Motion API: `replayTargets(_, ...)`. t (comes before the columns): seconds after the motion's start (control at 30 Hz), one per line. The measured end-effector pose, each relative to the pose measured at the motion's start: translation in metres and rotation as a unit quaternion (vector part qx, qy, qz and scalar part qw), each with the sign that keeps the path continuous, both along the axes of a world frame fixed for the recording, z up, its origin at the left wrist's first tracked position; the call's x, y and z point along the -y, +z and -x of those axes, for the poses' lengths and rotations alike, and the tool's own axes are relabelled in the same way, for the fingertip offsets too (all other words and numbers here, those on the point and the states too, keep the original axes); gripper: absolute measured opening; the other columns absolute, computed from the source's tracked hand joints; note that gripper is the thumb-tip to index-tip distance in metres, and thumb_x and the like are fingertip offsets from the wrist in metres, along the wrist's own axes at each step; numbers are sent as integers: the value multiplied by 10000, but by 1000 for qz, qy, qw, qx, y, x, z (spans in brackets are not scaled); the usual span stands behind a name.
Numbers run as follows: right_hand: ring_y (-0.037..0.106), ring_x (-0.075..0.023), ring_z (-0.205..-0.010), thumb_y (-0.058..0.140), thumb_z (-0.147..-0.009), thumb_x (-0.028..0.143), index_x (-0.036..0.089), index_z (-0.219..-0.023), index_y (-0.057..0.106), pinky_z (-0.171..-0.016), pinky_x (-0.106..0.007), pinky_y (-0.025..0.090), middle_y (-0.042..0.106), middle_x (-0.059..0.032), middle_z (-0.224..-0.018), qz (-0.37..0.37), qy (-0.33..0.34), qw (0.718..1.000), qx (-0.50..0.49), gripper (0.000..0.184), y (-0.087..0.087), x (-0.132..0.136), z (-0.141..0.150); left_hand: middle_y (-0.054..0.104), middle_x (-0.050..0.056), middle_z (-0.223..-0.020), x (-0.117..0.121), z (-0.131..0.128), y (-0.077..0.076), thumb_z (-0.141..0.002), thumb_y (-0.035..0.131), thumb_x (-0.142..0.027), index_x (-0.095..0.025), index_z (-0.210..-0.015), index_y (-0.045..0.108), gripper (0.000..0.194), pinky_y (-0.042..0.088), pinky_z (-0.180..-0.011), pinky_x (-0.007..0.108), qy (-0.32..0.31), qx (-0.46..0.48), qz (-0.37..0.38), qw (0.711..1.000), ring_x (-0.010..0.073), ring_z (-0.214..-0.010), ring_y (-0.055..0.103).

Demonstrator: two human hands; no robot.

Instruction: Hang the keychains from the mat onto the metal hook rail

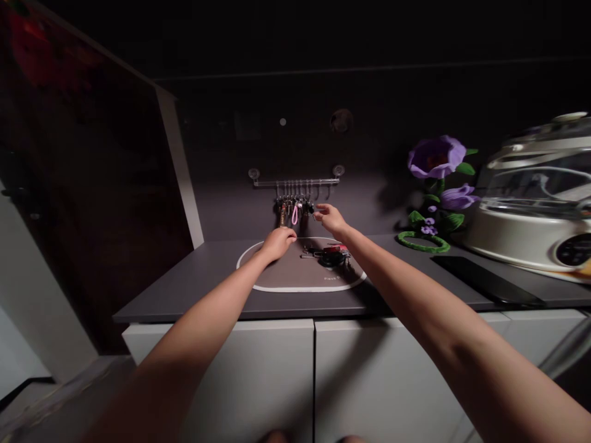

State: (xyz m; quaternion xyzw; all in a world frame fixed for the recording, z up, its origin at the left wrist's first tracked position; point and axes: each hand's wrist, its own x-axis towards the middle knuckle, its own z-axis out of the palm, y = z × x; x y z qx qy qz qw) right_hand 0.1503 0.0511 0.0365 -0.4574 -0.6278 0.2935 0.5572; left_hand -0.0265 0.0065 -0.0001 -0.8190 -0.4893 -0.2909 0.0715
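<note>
Several keys and key rings point(290, 203) hang from the hooks of a clear rail point(295, 182) on the dark wall. Among them are a pink loop strap point(294, 215) and a brownish patterned strap point(282, 214). My left hand point(277, 243) is just below the brownish strap, fingers curled together; what they may hold is hidden. At the right end of the hanging keys is my right hand point(331, 220), its thumb and fingers apart beside a dark key item point(311, 209). A pile of black and red items with keys point(333, 255) lies on the oval mat point(295, 277).
Purple artificial flowers point(436, 159) with a green ring base stand to the right. A black flat device, perhaps a phone point(484, 280), lies near the front edge of the grey counter point(175, 277). Behind it stands a cream appliance point(521, 231). White cabinet doors point(268, 369) are below.
</note>
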Motion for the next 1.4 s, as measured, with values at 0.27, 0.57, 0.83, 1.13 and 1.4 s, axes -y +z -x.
replayTargets(0.27,595,-132,-730,533,-774,180,156,-1032,597,-773,-285,432,662,-36,-742,-46,-36,985,162,267,-28,22,-15,665,56,-950,-3,-16,12,-784,528,-205,-169,-908,666,189,425,-827,257,-16,-20,44,999,161,-884,581)
replayTargets(0.57,599,-173,-831,531,-777,165,178,-866,668,-747,-251,408,682,-69,-889,-73,-55,934,344,165,-50,30,-25,656,77,-990,-19,-45,-6,-786,518,-183,-158,-950,656,216,430,-838,271,68,48,75,994,171,-920,581)
replayTargets(0.83,601,-197,-858,492,-790,161,182,-907,676,-745,-259,399,674,-90,-949,-80,-64,901,421,219,-57,16,-22,590,118,-1111,-34,-45,-28,-827,460,-213,-149,-1078,607,297,385,-903,271,81,23,71,994,182,-1026,542)
replayTargets(1.13,603,-169,-898,457,-798,166,164,-972,665,-776,-223,397,670,-86,-989,-66,-65,884,458,271,-54,21,-19,647,92,-1016,-38,-39,-32,-799,498,-196,-158,-938,664,220,404,-841,285,41,59,102,992,194,-939,562)
replayTargets(1.4,602,-167,-911,450,-793,164,157,-990,664,-775,-215,402,672,-85,-992,-67,-65,879,467,291,-51,24,-18,661,57,-827,-34,-32,-27,-745,562,-171,-137,-786,664,115,409,-737,251,24,93,98,990,155,-772,560)
